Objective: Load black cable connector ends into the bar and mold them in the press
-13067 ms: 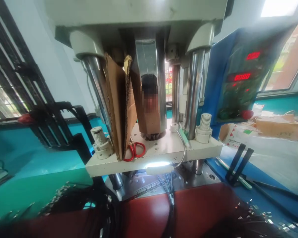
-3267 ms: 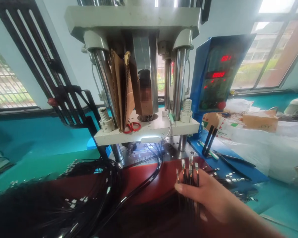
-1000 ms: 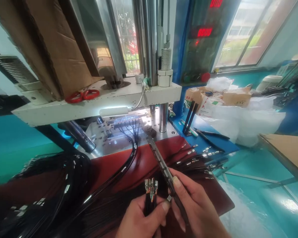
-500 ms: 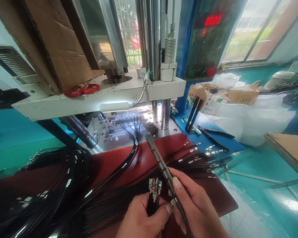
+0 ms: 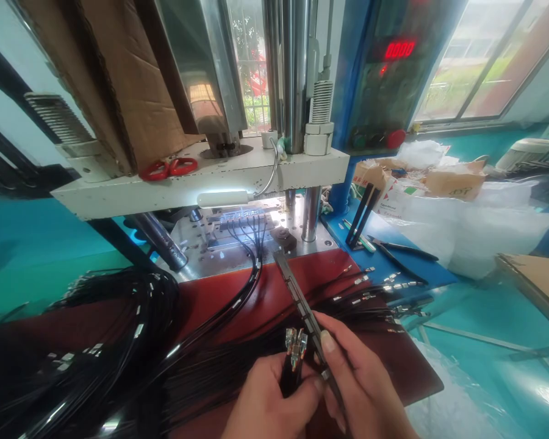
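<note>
My left hand (image 5: 277,396) is closed round a small bunch of black wires whose metal crimp terminals (image 5: 296,344) stick up above the fingers. In my right hand (image 5: 361,378) is a long dark slotted bar (image 5: 297,294), tilted with its far end pointing up and left. Thumb and fingers pinch its lower part. The left thumb tip lies close to the bar, near a metal terminal (image 5: 324,373); whether that terminal sits in a slot I cannot tell. Beneath both hands, many black wires (image 5: 210,372) lie across a dark red board (image 5: 320,268).
Ahead stands a press with a white plate (image 5: 297,167), red-handled scissors (image 5: 168,169) on top. Wires run into a lit clear fixture (image 5: 242,219) under it. Pliers (image 5: 398,256) lie on the blue surface at right. A thick wire bundle (image 5: 150,305) curves at left.
The whole view has shifted, so the press and board appear slightly further right. Both hands keep their grip on the wires and the bar, with little movement between them.
</note>
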Demonstrator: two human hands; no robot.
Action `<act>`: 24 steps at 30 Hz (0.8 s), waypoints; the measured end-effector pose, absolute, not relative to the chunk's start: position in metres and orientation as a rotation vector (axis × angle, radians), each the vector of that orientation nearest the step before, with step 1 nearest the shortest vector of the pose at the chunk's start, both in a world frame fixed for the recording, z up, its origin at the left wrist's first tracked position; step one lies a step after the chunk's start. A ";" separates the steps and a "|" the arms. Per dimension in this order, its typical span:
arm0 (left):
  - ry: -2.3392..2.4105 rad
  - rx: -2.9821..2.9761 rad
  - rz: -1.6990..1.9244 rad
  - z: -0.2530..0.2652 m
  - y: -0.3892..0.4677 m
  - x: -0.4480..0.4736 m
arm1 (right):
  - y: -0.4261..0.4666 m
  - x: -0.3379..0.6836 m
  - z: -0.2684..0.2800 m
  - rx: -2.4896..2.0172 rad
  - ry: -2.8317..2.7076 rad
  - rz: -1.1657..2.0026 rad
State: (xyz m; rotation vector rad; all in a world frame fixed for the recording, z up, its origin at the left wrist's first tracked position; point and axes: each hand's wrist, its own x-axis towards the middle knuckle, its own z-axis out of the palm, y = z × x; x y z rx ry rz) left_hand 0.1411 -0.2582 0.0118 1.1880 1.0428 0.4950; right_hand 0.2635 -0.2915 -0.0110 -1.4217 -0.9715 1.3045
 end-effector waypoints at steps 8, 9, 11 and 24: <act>0.989 0.948 0.564 0.007 -0.263 0.131 | -0.289 0.269 -0.006 -1.350 -0.881 1.363; 0.981 0.879 0.619 0.006 -0.263 0.128 | -0.290 0.271 -0.004 -1.329 -0.823 1.387; 0.957 0.748 0.676 0.006 -0.261 0.123 | -0.291 0.274 -0.001 -1.304 -0.713 1.398; 1.043 0.801 0.665 0.000 -0.261 0.129 | -0.291 0.280 0.007 -1.331 -0.709 1.463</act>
